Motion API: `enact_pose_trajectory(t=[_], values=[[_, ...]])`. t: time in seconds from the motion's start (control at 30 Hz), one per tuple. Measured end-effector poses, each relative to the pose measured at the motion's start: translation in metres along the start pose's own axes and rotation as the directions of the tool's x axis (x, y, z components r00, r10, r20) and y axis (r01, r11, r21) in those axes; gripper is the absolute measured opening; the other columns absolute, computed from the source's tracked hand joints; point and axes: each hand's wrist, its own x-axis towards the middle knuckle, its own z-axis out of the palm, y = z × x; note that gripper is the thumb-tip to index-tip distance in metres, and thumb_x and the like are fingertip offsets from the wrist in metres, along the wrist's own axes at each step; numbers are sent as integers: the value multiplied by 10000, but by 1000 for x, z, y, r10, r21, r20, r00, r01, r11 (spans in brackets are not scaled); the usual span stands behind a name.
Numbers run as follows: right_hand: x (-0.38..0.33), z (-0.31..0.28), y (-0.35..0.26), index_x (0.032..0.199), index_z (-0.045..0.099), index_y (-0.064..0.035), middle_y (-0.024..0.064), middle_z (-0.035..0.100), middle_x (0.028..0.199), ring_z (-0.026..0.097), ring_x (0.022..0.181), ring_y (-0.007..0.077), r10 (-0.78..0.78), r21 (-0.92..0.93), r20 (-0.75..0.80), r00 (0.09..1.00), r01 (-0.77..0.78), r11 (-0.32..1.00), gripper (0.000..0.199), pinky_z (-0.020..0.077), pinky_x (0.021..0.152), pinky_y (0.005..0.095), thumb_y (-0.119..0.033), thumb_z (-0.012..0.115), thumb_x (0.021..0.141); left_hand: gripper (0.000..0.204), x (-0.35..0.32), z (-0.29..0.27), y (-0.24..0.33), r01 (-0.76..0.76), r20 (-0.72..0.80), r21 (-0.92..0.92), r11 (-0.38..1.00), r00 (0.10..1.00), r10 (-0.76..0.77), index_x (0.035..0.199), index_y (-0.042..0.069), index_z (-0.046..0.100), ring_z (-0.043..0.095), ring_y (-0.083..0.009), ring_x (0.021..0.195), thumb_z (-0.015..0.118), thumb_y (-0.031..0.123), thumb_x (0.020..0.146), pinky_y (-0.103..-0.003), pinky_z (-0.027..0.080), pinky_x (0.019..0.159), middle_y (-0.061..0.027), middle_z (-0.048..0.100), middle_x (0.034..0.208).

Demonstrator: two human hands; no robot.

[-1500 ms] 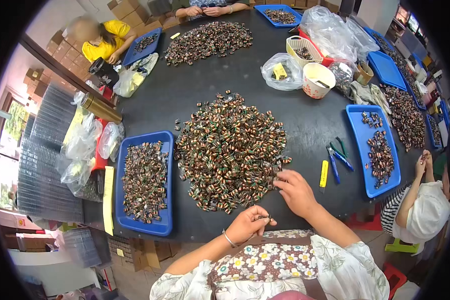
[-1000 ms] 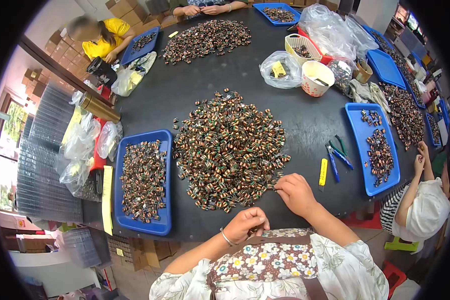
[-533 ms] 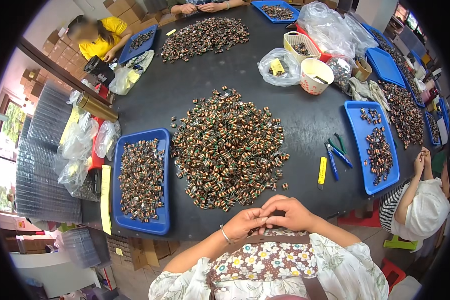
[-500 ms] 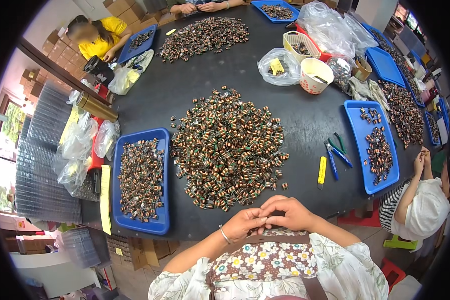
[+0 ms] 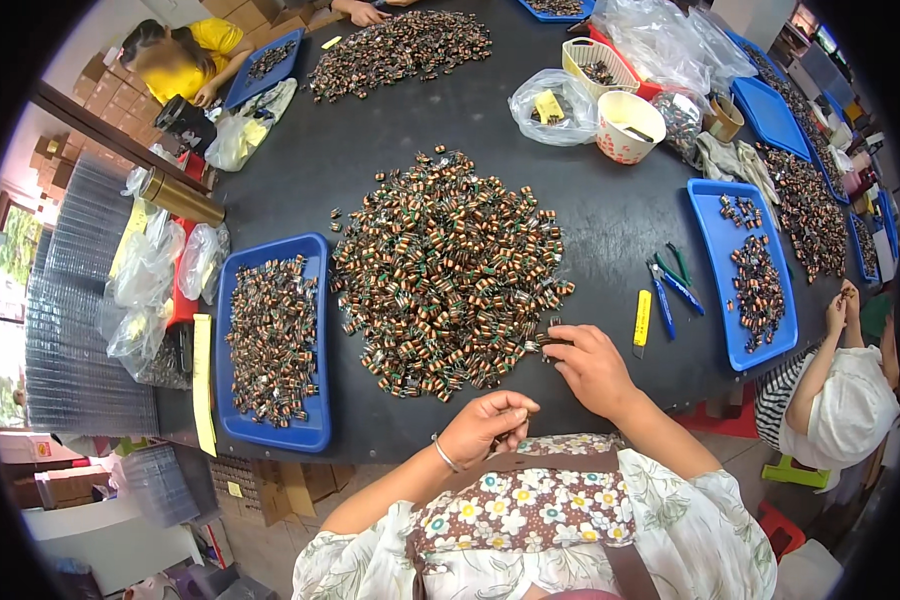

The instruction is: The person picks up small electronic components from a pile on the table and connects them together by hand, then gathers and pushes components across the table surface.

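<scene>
A large heap of small copper-wound coils (image 5: pixel 445 270) lies on the dark table in front of me. My right hand (image 5: pixel 592 372) reaches to the heap's near right edge, its fingers stretched out and slightly apart beside a few loose coils. Closer to my body, my left hand (image 5: pixel 487 425) is closed, thumb pressed against the fingers. Whatever it may hold is hidden by the fingers. Left of the heap stands a blue tray (image 5: pixel 322 340) filled with more coils. Another blue tray (image 5: pixel 705 235), at the right, bears two groups of coils.
Right of the heap lie a yellow cutter knife (image 5: pixel 642 318), blue-handled pliers (image 5: pixel 664 300) and a green-handled tool (image 5: pixel 679 262). Farther back are a white tub (image 5: pixel 627 140), a basket (image 5: pixel 595 55) and plastic bags (image 5: pixel 555 105). Co-workers sit around the table; a metal flask (image 5: pixel 182 197) lies left.
My hands, together half a second ago, have come apart. The right one has moved forward to the heap's edge; the left stays closed near my body. The view has shifted slightly.
</scene>
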Motion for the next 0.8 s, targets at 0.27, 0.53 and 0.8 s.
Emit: enact_pose_trajectory(t=[0.27, 0.53, 0.8], values=[[7, 7, -12, 905, 632, -72, 54, 600, 922, 590, 859, 264, 30, 166, -14, 999, -28, 986, 198, 473, 759, 360, -5, 637, 719, 244, -11, 10, 12, 2, -63, 240, 971, 998, 13, 1104, 45, 592, 483, -37, 596, 578, 169, 895, -174, 389, 504, 15, 575, 780], [14, 9, -17, 917, 625, -68, 61, 580, 955, 600, 819, 263, 105, 96, -22, 994, -102, 990, 198, 491, 707, 354, -5, 633, 729, 283, -10, 3, 8, -21, -63, 309, 951, 997, 43, 1105, 59, 625, 483, -36, 581, 540, 256, 920, -186, 409, 521, 16, 589, 747], [23, 5, -17, 897, 608, -56, 82, 573, 928, 604, 786, 273, 89, 37, 0, 996, -89, 995, 165, 494, 671, 359, -27, 633, 737, 248, -12, 9, 7, -32, -105, 370, 929, 992, 76, 1127, 43, 590, 510, -32, 612, 528, 165, 920, -169, 403, 533, -13, 625, 841]])
